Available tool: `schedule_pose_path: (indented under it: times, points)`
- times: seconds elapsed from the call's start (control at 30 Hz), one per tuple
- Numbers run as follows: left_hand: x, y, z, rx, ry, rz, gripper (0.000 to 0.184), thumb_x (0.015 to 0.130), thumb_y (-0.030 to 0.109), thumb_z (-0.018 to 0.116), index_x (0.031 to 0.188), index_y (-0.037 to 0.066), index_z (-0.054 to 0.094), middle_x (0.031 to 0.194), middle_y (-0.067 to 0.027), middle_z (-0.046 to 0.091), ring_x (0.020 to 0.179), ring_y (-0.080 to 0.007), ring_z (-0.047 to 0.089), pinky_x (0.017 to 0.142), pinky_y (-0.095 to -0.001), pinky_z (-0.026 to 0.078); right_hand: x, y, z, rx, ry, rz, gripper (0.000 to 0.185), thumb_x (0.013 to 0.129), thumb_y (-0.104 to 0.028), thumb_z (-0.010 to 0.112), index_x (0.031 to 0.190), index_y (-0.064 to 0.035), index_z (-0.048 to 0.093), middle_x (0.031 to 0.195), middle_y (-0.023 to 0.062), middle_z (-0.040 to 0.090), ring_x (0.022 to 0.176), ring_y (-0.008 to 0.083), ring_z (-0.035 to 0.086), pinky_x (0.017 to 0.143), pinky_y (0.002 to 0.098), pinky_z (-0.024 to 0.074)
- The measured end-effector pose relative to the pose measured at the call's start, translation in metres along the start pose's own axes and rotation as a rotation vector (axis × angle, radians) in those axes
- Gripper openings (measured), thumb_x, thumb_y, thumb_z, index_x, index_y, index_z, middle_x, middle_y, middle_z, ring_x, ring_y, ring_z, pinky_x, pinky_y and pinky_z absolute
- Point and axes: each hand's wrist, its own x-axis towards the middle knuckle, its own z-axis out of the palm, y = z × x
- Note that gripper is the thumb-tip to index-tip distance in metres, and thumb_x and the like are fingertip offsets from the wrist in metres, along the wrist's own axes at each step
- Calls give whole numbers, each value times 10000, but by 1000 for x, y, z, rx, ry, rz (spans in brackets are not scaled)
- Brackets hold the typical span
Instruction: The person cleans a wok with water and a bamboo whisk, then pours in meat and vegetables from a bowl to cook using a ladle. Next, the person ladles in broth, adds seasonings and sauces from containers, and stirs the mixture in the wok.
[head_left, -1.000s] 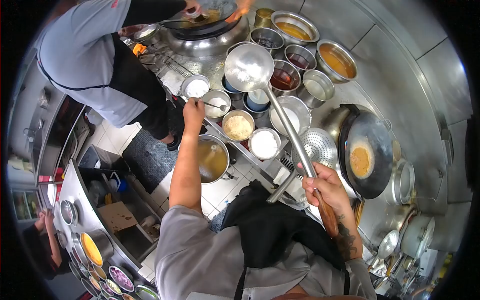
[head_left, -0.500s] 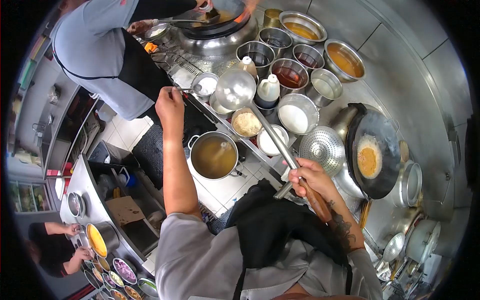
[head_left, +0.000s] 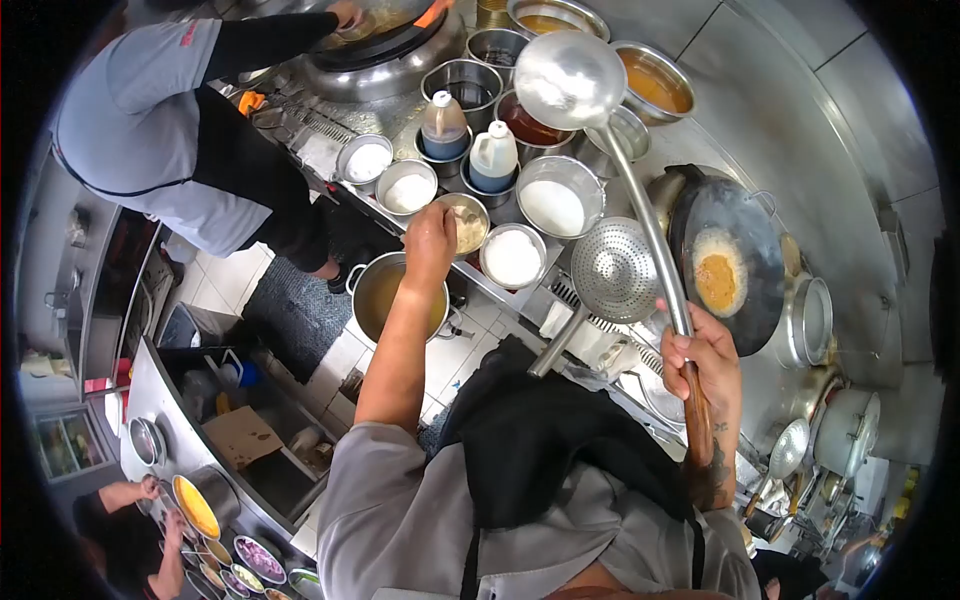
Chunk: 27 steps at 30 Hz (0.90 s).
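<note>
My right hand is wrapped round the wooden-ended handle of a large steel ladle. The ladle's bowl is raised over the seasoning pots at the back. My left hand is closed at the near side of a bowl of tan powder; the small spoon it grips is mostly hidden behind the fingers. Bowls of white powder stand beside it. To the right, a wok holds a yellow-brown mixture with a pale foamy edge. A perforated strainer lies between the bowls and the wok.
Two plastic jugs stand in pots among sauce containers. A stockpot of brownish liquid is below the counter edge. A co-worker stands at another wok at upper left; another person's arms are over food containers at lower left.
My left hand has moved from the white powder bowl to the tan powder bowl. My right hand has shifted rightward, the ladle swinging right and up. The view has shifted slightly.
</note>
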Motion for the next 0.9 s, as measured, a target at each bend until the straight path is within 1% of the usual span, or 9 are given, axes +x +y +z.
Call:
schedule_pose_path:
  times: [0.03,0.07,0.17,0.3,0.57,0.67,0.77,0.87,0.9]
  points:
    - [-1,2,2,-19,-7,-33,71,853,68,583,842,-2,581,774,-198,613,738,-381,593,672,-459,465,-4,2,-6,4,33,-16,444,848,-25,478,1281,65,439,646,69,460,340,108,400,310,225,318]
    - [1,1,2,-51,20,-40,71,856,69,581,845,0,578,774,-194,613,735,-383,590,670,-461,463,-8,5,-13,12,50,-30,441,849,-27,480,1279,64,442,640,71,459,339,111,397,308,230,316]
    - [6,3,1,-46,-6,-45,74,858,70,579,845,-3,572,775,-198,612,736,-385,589,668,-462,463,-18,12,-27,22,108,-35,434,848,-27,481,1273,58,450,640,71,460,343,111,398,313,236,323]
    - [3,-2,9,-54,-64,-46,77,858,66,578,839,-7,565,771,-203,608,733,-390,585,662,-464,459,-26,20,-37,13,159,5,423,844,-21,462,1262,42,467,642,69,463,350,112,395,320,240,327]
    - [-1,6,-4,-136,-103,-80,71,857,43,569,821,-18,560,766,-216,593,731,-398,577,652,-454,448,-39,32,-39,54,176,59,426,838,-26,457,1259,45,468,641,72,466,343,118,396,317,244,329]
    - [-6,2,-10,-141,-128,-45,125,889,84,553,902,-35,590,777,-228,620,689,-376,617,624,-417,472,-42,32,-35,60,170,73,430,837,-32,462,1259,49,465,639,75,465,339,121,399,314,244,332]
    - [-8,7,-16,-222,-111,-138,94,874,59,561,850,-29,584,759,-218,602,698,-384,585,625,-430,455,-45,34,-35,57,147,74,428,837,-42,470,1254,54,465,638,75,466,335,124,402,309,242,332]
    - [-8,3,-20,-198,-95,-160,123,885,80,566,866,-37,597,731,-208,610,626,-331,593,593,-384,460,-48,36,-37,53,117,75,426,839,-52,481,1250,58,464,639,75,469,331,123,402,304,242,330]
    - [-8,0,-22,-216,-97,-206,127,887,85,569,868,-37,600,723,-202,613,612,-305,594,587,-369,460,-50,37,-38,52,105,76,425,840,-55,484,1249,59,464,639,74,470,330,122,401,302,242,330]
